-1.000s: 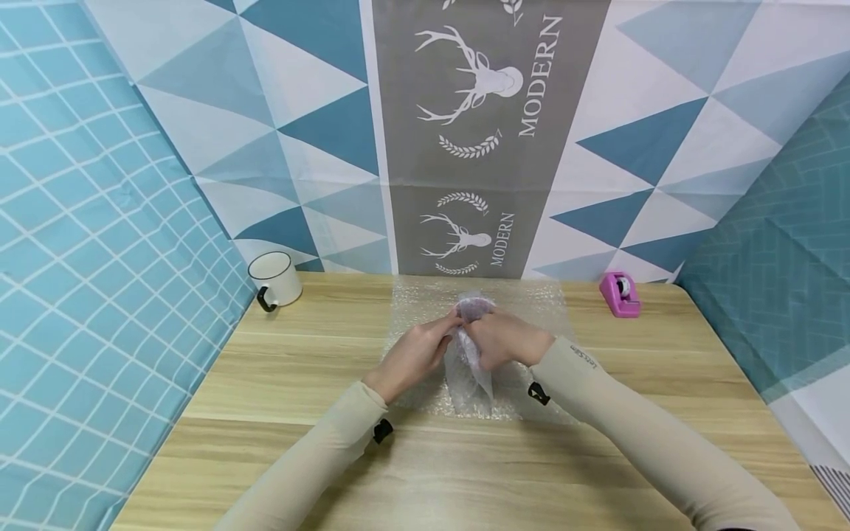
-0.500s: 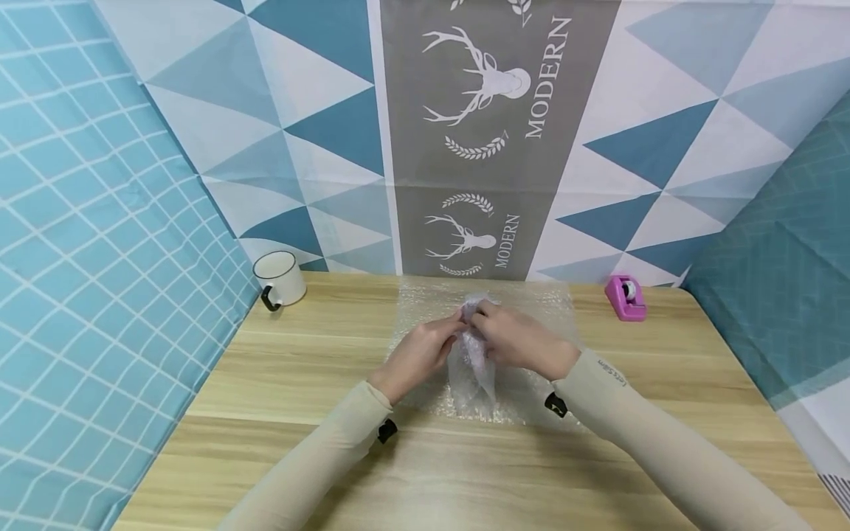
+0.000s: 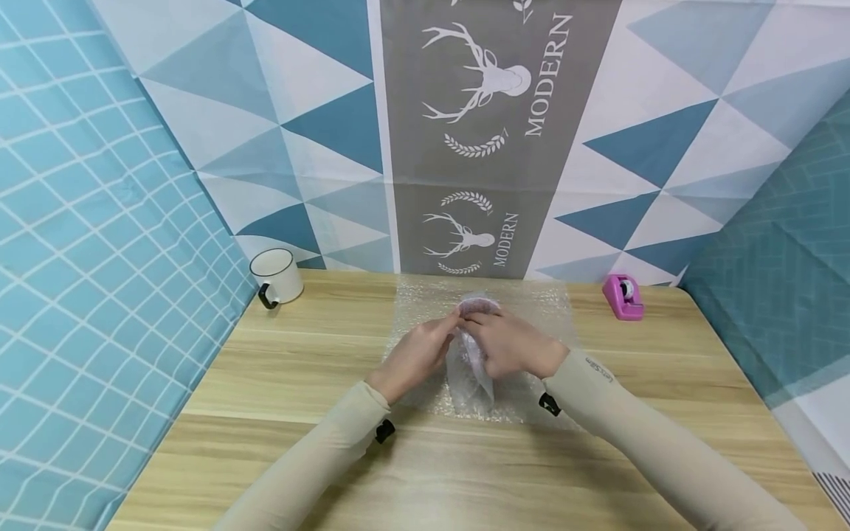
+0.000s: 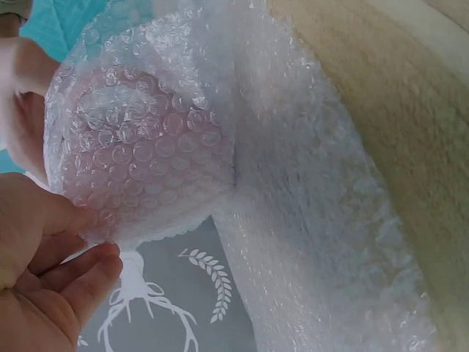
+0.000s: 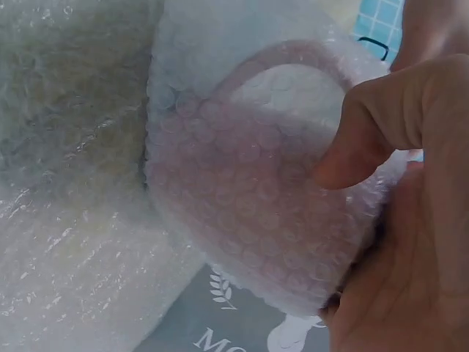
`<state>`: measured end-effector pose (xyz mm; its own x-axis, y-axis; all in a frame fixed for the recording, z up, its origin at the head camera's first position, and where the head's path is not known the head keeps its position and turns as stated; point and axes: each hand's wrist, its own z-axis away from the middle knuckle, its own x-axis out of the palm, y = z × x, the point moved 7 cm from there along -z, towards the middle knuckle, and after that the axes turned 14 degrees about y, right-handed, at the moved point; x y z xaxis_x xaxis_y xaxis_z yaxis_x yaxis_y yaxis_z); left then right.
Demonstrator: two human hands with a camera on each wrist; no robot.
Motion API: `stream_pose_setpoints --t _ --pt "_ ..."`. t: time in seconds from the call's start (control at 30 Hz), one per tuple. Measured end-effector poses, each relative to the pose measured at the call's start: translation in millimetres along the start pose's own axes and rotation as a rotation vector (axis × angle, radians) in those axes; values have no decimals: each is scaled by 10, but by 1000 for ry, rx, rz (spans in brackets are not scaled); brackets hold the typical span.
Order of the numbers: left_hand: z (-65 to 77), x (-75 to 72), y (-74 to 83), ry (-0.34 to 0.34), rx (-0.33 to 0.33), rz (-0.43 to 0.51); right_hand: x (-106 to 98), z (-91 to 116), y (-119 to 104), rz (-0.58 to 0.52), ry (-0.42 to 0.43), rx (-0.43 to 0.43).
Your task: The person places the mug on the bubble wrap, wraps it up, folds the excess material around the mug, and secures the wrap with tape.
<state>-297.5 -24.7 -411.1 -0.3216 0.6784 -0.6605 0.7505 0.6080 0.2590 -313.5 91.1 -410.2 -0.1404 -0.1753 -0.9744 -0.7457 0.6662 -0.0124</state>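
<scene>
A pink object [image 5: 256,183] is wrapped in bubble wrap [image 4: 146,147]; through the film a curved band like a rim or handle shows, but its exact kind is blurred. My left hand [image 3: 415,355] pinches the wrapped bundle's far edge between thumb and fingers, as the left wrist view confirms. On the bundle's right side, my right hand [image 3: 516,345] grips it, with its thumb [image 5: 352,158] pressed on the film and its fingers partly hidden behind. A tail of wrap [image 3: 470,394] hangs toward me. Beneath lies a flat bubble wrap sheet [image 3: 415,313].
At the back left of the wooden table [image 3: 285,383] stands a white mug [image 3: 282,276] with a black rim and handle. A pink tape dispenser [image 3: 623,297] sits at the back right. Patterned cloth walls [image 3: 312,147] enclose the back and sides.
My right hand's fingers shifted over the top of the bundle, then settled lower along its right side. My left hand has kept its pinch. The head view has swayed slightly.
</scene>
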Motion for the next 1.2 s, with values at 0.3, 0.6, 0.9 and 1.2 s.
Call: stream_pose_setpoints --t 0.3,0.6,0.9,1.2 --pt "-10 21 21 -32 42 53 51 -46 74 -185 -130 152" --pt "25 10 42 -38 24 61 116 -77 101 -147 -240 207" --pt "62 23 24 -47 4 52 -46 10 53 -208 46 36" --pt "38 23 7 -42 8 36 -228 -7 100 -138 261 42"
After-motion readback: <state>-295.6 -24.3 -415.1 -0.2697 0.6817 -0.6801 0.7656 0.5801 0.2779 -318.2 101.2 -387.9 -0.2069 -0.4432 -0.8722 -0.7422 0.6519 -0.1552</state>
